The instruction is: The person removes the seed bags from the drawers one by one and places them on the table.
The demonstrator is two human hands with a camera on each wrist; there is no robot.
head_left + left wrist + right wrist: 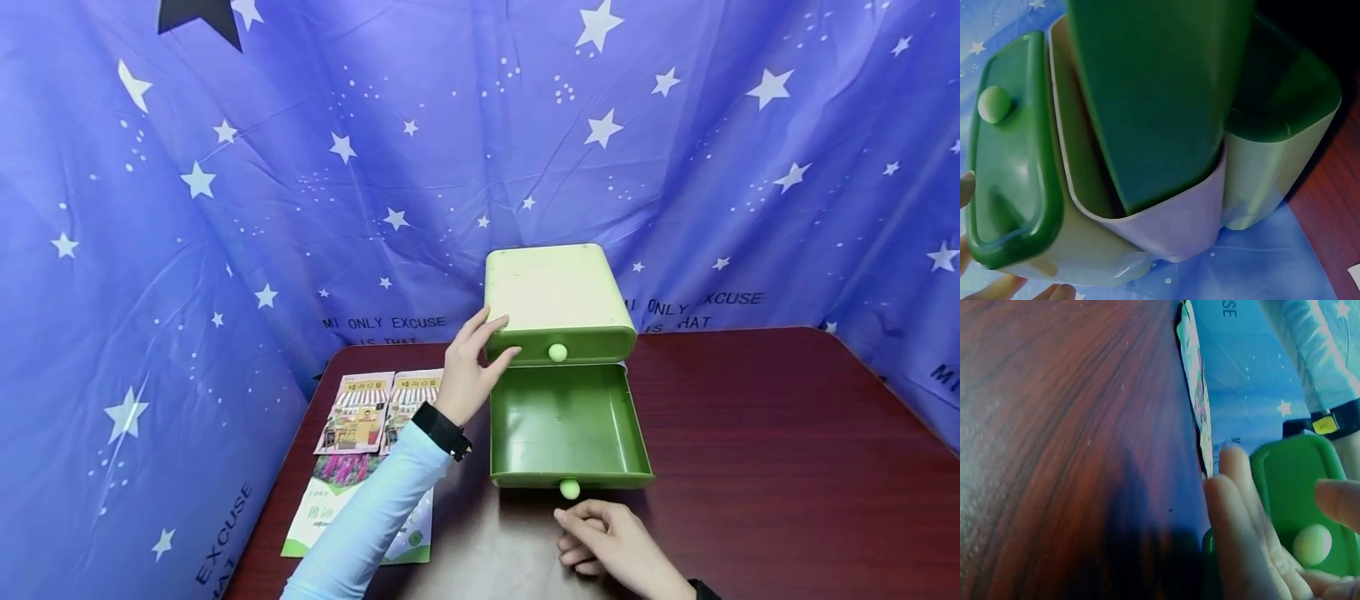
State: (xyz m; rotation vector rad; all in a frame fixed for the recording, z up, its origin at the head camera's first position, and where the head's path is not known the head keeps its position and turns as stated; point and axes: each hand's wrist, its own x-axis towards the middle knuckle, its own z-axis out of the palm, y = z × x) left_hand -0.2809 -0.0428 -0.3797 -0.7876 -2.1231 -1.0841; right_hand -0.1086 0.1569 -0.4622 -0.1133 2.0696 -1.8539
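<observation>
A small drawer cabinet with a cream top (555, 287) and green drawer fronts stands at the back of the table. Its top drawer (517, 346) is closed, with a round pale knob. Below it a green drawer (566, 417) is pulled out, its inside bare. My left hand (472, 367) rests against the upper left corner of the cabinet, fingers at the side and thumb near the front. My right hand (607, 537), loosely bent and holding nothing, is just below the pulled-out drawer's knob (570, 489). In the left wrist view the tiers' sides (1172, 228) show.
Left of the cabinet, two printed packets (356, 412) with shop-front pictures lie over larger green-and-white packets (330, 500), partly behind my left sleeve. A blue star-patterned curtain (450, 150) hangs behind the dark red table (750, 433).
</observation>
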